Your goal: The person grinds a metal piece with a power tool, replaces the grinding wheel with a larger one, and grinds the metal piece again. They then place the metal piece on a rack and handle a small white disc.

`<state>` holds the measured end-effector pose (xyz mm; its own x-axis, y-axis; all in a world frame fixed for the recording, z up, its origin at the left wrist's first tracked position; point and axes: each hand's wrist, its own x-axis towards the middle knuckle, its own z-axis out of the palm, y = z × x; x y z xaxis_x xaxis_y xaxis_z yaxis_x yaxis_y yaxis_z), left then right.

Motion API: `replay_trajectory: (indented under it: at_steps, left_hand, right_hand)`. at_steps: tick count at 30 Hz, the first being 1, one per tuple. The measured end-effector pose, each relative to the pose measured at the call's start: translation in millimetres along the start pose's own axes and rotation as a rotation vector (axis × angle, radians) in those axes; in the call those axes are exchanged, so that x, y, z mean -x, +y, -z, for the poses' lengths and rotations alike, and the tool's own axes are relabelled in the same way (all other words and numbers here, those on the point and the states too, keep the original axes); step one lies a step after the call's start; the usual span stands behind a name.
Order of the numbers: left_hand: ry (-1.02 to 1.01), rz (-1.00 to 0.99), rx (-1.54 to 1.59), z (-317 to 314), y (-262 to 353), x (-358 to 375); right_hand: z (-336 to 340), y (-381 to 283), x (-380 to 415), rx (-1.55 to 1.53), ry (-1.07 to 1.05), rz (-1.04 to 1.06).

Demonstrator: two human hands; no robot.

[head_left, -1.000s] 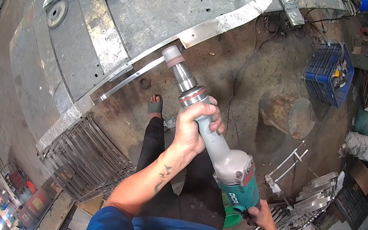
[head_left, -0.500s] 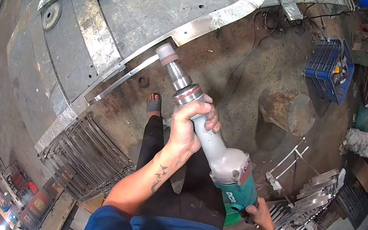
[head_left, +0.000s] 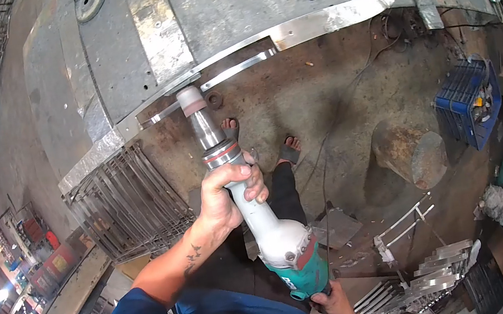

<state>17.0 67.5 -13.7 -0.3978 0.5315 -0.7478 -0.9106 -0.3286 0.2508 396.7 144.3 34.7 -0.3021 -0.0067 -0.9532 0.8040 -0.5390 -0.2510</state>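
Observation:
My left hand (head_left: 228,193) is wrapped around the grey neck of a straight grinder (head_left: 278,239) with a green motor housing. At the tool's rear end, my right hand (head_left: 334,303) is closed on the housing. The pinkish-grey abrasive wheel (head_left: 191,100) at the front overlaps a narrow shiny metal strip (head_left: 239,69) in this view. That strip runs along the edge of a large grey metal table (head_left: 228,9), and a wider flat bar (head_left: 309,24) borders the tabletop to the right.
A bundle of metal frames (head_left: 124,206) stands at left. To the right are a rusty cylinder (head_left: 412,154) and a blue crate (head_left: 467,103). Stacked metal pieces (head_left: 441,271) lie lower right. A cable (head_left: 347,99) crosses the floor, and a ring (head_left: 214,100) lies near my foot.
The grinder and both hands have moved left, bringing the wheel further left along the strip. My second foot now shows on the floor, and the surroundings have shifted slightly right in view.

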Motion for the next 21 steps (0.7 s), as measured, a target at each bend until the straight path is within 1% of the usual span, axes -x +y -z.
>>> replay_trajectory:
  at_steps: [3,7,11,15,17,18,21]
  left_hand:
    - [0.026,-0.011,-0.014,15,10,12]
    - [0.073,-0.014,-0.021,30,22,27]
    - [0.090,-0.015,-0.028,31,25,28]
    - [0.039,-0.008,-0.016,11,13,13]
    - [0.003,0.007,-0.003,-3,2,1]
    - [-0.020,0.017,0.008,-10,-4,-5]
    - [-0.095,0.033,0.016,-33,-22,-27]
  right_hand:
    - [-20,1,-1,-0.014,-0.005,-0.021]
    - [-39,1,-2,-0.017,-0.072,-0.068]
    - [-41,6,-2,-0.069,-0.082,-0.094]
    - [-23,-10,5,-0.021,-0.021,-0.104]
    - [-6,-8,7,0.028,0.066,0.004]
    - [6,-8,8,0.063,0.072,-0.004]
    - [33,-24,14,-0.001,0.130,-0.025]
